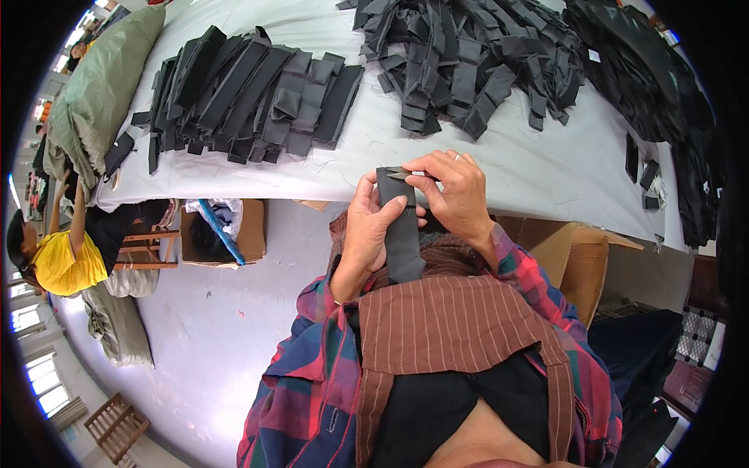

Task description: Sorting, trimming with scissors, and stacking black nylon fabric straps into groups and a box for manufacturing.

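Both hands gripped one black strip (402, 234) at the bench (351, 160) edge: the left hand (374, 226) clasped its middle, the right hand (456, 195) pinched its top.

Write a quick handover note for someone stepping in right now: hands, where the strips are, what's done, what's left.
Left hand grips a black strip upright at the table edge.
Right hand pinches the strip's top end; a small metal tool seems to be in its fingers, too small to tell.
Neat strip stack lies far left on the table, loose strip heap to its right.
Done and left: cannot tell which pile is finished; the held strip is in work.
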{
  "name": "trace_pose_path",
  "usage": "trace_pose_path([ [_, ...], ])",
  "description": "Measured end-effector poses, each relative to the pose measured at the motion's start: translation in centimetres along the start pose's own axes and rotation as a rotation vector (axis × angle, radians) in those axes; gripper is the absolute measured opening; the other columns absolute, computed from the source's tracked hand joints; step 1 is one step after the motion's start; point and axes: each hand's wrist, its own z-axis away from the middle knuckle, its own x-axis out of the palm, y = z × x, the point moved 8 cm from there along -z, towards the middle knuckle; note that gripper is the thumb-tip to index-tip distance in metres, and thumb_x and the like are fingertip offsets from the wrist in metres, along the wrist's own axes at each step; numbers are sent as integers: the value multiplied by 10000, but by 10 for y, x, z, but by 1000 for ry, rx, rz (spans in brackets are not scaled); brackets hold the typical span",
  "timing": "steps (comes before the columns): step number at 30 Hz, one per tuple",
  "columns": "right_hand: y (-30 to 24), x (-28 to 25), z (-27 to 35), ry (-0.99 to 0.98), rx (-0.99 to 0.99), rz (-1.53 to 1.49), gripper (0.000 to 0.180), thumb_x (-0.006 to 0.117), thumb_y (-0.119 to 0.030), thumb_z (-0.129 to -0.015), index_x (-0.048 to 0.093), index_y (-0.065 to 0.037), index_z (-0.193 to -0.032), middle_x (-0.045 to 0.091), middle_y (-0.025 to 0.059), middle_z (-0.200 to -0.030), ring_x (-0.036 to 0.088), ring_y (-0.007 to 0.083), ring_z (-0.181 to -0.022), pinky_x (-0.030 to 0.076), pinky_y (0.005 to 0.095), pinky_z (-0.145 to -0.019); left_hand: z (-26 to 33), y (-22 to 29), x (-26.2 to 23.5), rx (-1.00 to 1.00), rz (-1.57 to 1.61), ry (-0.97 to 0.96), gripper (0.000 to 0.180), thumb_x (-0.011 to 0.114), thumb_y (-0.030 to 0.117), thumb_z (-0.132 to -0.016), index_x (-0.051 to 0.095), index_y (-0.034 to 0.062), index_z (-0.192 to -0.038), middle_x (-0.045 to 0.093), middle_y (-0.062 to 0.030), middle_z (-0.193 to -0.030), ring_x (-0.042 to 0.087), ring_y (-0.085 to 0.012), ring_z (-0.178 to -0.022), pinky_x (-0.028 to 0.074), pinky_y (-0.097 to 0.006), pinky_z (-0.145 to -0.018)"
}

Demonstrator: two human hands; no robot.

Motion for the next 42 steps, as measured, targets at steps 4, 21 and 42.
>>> trace_pose_path([
  [4, 0, 2, 3, 34, 21, -24, 115, 669, -117, -736, 662, -99, -850, 607, 10, -721, 507, 197, -627, 346, 309, -601, 0, -1, -2, 7, 12, 3, 337, 530, -2, -855, 364, 37, -1146, 576, -144, -943, 637, -218, -761, 574, -358, -658],
  [21, -18, 23, -9, -59, -256, 59, 160, 627, -114, -660, 605, -143, -816, 512, 3, -704, 513, 220, -589, 352, 326, -578, 2, -6, 1, 15, -2, 13, 216, 475, -46, -849, 510, -13, -1060, 591, -93, -958, 617, -176, -802, 561, -318, -661],
  [42, 40, 61, 5, -217, 467, -894, 157, 567, -151, -886, 548, 4, -880, 501, -20, -784, 420, 50, -736, 371, 215, -670, -8, 9, -17, 175, -146, 48, 289, 486, 5, -897, 478, 45, -1183, 557, -22, -925, 526, -48, -768, 422, -160, -697],
])
